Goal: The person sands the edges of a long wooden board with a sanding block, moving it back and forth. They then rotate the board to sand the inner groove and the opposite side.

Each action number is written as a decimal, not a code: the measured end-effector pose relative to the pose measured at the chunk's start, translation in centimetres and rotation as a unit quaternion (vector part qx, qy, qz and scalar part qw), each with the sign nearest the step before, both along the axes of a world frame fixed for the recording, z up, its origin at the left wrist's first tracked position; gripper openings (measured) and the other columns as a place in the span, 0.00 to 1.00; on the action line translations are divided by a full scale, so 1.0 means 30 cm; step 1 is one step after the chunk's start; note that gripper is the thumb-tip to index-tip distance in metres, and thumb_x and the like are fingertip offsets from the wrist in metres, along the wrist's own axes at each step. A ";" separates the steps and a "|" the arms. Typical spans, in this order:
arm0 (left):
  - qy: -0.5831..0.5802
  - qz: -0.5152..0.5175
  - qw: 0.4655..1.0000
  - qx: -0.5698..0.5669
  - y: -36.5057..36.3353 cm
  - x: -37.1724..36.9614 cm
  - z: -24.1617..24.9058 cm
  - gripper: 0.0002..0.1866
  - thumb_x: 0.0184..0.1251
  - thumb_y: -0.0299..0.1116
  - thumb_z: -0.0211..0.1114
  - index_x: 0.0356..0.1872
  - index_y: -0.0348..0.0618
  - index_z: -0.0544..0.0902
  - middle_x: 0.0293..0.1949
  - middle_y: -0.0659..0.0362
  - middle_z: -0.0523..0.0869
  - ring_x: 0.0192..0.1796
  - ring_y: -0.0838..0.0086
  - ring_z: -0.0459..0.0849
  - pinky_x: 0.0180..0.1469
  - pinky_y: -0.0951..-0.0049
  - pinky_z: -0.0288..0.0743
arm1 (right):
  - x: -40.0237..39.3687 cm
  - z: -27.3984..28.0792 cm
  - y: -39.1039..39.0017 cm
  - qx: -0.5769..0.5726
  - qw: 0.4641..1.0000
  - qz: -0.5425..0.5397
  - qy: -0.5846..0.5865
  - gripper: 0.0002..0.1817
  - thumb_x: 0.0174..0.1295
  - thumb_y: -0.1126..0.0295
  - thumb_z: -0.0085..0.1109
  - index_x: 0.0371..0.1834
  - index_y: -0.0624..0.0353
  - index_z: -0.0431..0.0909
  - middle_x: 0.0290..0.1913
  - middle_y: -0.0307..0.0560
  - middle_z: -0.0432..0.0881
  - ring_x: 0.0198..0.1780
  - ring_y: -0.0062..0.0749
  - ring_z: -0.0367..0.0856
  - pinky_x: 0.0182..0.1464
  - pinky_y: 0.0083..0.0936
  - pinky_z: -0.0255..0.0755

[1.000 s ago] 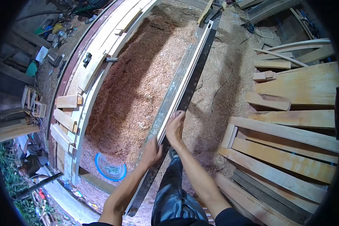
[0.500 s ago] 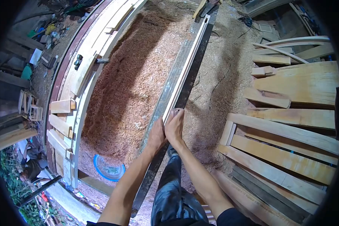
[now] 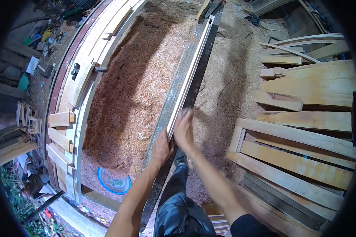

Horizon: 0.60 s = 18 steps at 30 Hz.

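A long pale wooden strip with a groove along it lies on a narrow dark-edged beam running away from me. My left hand is closed round the near end of the strip. Just ahead and to the right, my right hand is smeared by motion beside the strip, its fingers curled in. Something small and dark shows at its fingertips, and I cannot tell what it is.
Wood shavings cover the ground. On the left, a long bench carries boards, wood blocks and a small black object. Boards and a wooden frame lie to the right. A blue-rimmed basin sits at lower left; a person is beyond.
My right hand has moved slightly forward along the strip, away from my left hand, and is now blurred. My left hand has moved slightly down and left in view, still on the strip.
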<state>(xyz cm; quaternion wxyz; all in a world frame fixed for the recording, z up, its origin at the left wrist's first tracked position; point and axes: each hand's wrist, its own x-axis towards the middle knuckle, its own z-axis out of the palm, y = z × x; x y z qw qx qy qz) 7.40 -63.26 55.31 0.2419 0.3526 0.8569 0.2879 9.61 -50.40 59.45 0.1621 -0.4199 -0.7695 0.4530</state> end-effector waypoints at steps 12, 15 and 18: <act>0.017 0.015 1.000 -0.002 0.016 0.001 0.002 0.27 0.62 0.28 0.61 0.61 0.31 0.64 0.46 0.34 0.78 0.48 0.40 0.79 0.51 0.50 0.75 | -0.245 -0.030 0.440 -0.004 0.997 -0.075 -0.018 0.12 0.77 0.64 0.33 0.43 0.64 0.59 0.35 0.51 0.70 0.34 0.36 0.74 0.34 0.33 0.73; -0.009 0.019 0.999 -0.024 0.024 -0.008 0.021 0.28 0.61 0.29 0.61 0.62 0.32 0.64 0.48 0.36 0.78 0.51 0.42 0.78 0.53 0.51 0.75 | -0.226 -0.005 0.410 -0.035 0.998 -0.056 0.000 0.11 0.77 0.65 0.33 0.44 0.63 0.57 0.34 0.50 0.68 0.32 0.34 0.72 0.33 0.35 0.72; -0.001 0.014 0.999 -0.032 0.009 0.003 0.005 0.31 0.59 0.29 0.63 0.64 0.36 0.64 0.53 0.40 0.76 0.55 0.45 0.77 0.54 0.50 0.75 | -0.087 0.017 0.168 -0.076 0.997 -0.019 -0.004 0.13 0.78 0.62 0.31 0.47 0.62 0.58 0.36 0.49 0.66 0.35 0.33 0.70 0.37 0.34 0.72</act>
